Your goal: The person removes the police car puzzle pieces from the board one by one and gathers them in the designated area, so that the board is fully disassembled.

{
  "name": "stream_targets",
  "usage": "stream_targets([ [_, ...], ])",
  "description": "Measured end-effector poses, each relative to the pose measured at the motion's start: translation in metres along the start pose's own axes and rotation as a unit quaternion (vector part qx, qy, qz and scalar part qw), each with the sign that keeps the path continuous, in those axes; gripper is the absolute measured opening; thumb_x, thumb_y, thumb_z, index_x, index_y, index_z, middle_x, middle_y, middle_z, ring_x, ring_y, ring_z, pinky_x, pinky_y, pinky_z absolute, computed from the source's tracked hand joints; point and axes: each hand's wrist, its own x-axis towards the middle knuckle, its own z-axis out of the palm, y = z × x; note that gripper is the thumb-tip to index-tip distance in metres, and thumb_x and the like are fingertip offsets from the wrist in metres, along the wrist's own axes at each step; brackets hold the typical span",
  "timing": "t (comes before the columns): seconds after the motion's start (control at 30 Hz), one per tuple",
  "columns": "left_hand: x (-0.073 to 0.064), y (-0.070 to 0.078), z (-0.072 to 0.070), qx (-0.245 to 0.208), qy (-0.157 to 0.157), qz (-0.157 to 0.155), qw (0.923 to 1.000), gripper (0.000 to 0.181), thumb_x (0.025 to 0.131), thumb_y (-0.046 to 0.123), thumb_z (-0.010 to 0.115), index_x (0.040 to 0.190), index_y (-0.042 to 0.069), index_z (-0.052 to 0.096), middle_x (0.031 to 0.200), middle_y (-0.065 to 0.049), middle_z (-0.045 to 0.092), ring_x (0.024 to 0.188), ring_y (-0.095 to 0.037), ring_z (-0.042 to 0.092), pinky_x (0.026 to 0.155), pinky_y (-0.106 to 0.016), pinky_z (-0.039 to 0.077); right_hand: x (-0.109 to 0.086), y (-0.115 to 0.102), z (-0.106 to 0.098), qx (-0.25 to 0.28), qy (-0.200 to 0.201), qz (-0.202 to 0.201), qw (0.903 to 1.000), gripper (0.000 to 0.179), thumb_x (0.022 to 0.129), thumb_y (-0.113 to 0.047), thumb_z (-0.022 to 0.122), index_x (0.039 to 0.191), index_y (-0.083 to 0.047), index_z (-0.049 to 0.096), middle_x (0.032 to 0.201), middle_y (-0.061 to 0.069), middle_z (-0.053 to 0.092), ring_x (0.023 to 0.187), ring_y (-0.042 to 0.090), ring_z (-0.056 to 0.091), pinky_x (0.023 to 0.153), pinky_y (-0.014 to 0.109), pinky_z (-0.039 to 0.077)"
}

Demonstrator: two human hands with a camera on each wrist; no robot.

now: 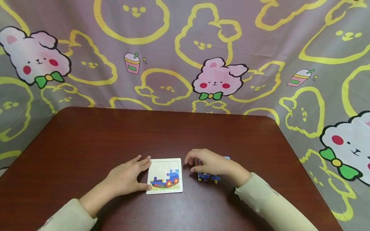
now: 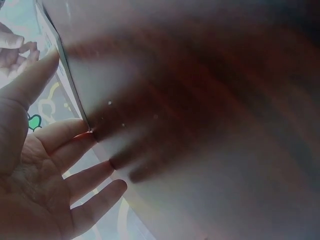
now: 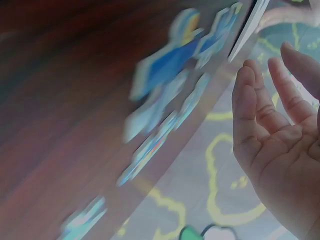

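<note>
A white-rimmed square puzzle board (image 1: 181,175) lies on the table, its lower part filled with joined pieces showing a blue and red train (image 1: 169,183). Fairly straight fingers of my left hand (image 1: 125,178) rest along the board's left edge, thumb near the lower corner; the left wrist view shows thumb and fingertips at that edge. To the right of the board my right hand (image 1: 212,164) hovers with loosely bent fingers, nothing in its grasp. Beneath it lie loose jigsaw pieces (image 1: 204,177), partly hidden by the hand in the head view; the right wrist view shows several pieces (image 3: 167,67).
The dark red-brown table (image 1: 162,134) has rounded far corners. Behind and beside it hangs a curtain (image 1: 164,57) printed with yellow outlines and cartoon rabbits. Light sleeves (image 1: 268,199) cover both forearms.
</note>
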Motion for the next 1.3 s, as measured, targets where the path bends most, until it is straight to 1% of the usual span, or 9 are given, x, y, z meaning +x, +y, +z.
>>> stream_targets([
  [0.23, 0.001, 0.001, 0.000, 0.008, 0.003, 0.002, 1.0000, 0.085, 0.072, 0.055, 0.082, 0.143, 0.017, 0.056, 0.154, -0.003, 0.047, 0.145, -0.035, 0.040, 0.097, -0.062, 0.047, 0.026, -0.019, 0.009, -0.022, -0.048, -0.038, 0.9979, 0.023, 0.092, -0.011, 0.071, 0.114, -0.014, 0.068, 0.106, 0.001, 0.064, 0.079, 0.004, 0.054, 0.072, 0.019, 0.049],
  [0.4, 0.001, 0.002, 0.000, 0.005, -0.001, 0.004, 1.0000, 0.085, 0.073, 0.056, 0.082, 0.143, 0.016, 0.055, 0.154, -0.004, 0.047, 0.145, -0.036, 0.039, 0.098, -0.061, 0.047, 0.038, -0.028, 0.015, -0.047, -0.080, -0.044, 0.9947, 0.024, 0.092, -0.012, 0.071, 0.115, -0.017, 0.071, 0.108, -0.001, 0.063, 0.080, 0.001, 0.056, 0.075, 0.016, 0.048],
  [0.47, 0.001, 0.002, 0.000, 0.004, -0.002, 0.003, 1.0000, 0.085, 0.073, 0.056, 0.082, 0.143, 0.016, 0.055, 0.154, -0.004, 0.047, 0.145, -0.036, 0.039, 0.098, -0.061, 0.047, 0.041, -0.030, 0.017, -0.060, -0.088, -0.045, 0.9933, 0.023, 0.091, -0.013, 0.072, 0.114, -0.018, 0.071, 0.106, -0.001, 0.063, 0.080, 0.003, 0.056, 0.076, 0.017, 0.047],
  [0.67, 0.001, 0.003, 0.000, 0.005, -0.004, -0.001, 1.0000, 0.085, 0.073, 0.056, 0.082, 0.143, 0.016, 0.055, 0.154, -0.004, 0.047, 0.145, -0.036, 0.039, 0.097, -0.062, 0.047, 0.047, -0.031, 0.022, -0.091, -0.096, -0.051, 0.9899, 0.021, 0.090, -0.014, 0.074, 0.110, -0.019, 0.073, 0.102, -0.002, 0.062, 0.087, 0.011, 0.057, 0.080, 0.018, 0.046],
  [0.83, 0.001, 0.003, 0.001, 0.007, -0.005, -0.002, 1.0000, 0.085, 0.073, 0.055, 0.082, 0.143, 0.016, 0.055, 0.154, -0.004, 0.047, 0.145, -0.036, 0.039, 0.097, -0.061, 0.047, 0.051, -0.027, 0.027, -0.108, -0.097, -0.053, 0.9879, 0.023, 0.088, -0.012, 0.076, 0.109, -0.020, 0.072, 0.101, -0.003, 0.061, 0.092, 0.008, 0.056, 0.083, 0.018, 0.046],
  [1.0, -0.001, 0.003, 0.001, 0.007, -0.005, 0.001, 1.0000, 0.085, 0.073, 0.056, 0.082, 0.143, 0.016, 0.056, 0.154, -0.004, 0.047, 0.145, -0.036, 0.039, 0.097, -0.061, 0.047, 0.053, -0.028, 0.030, -0.119, -0.103, -0.051, 0.9861, 0.026, 0.086, -0.012, 0.078, 0.108, -0.022, 0.070, 0.100, -0.003, 0.059, 0.092, 0.007, 0.054, 0.081, 0.017, 0.046],
  [1.3, 0.000, 0.000, 0.000, 0.008, -0.002, 0.005, 1.0000, 0.085, 0.072, 0.056, 0.082, 0.143, 0.017, 0.056, 0.154, -0.005, 0.048, 0.144, -0.037, 0.040, 0.094, -0.061, 0.049, 0.057, -0.031, 0.029, -0.120, -0.109, -0.045, 0.9858, 0.025, 0.086, -0.010, 0.077, 0.107, -0.022, 0.068, 0.101, -0.003, 0.057, 0.093, 0.008, 0.054, 0.082, 0.018, 0.046],
])
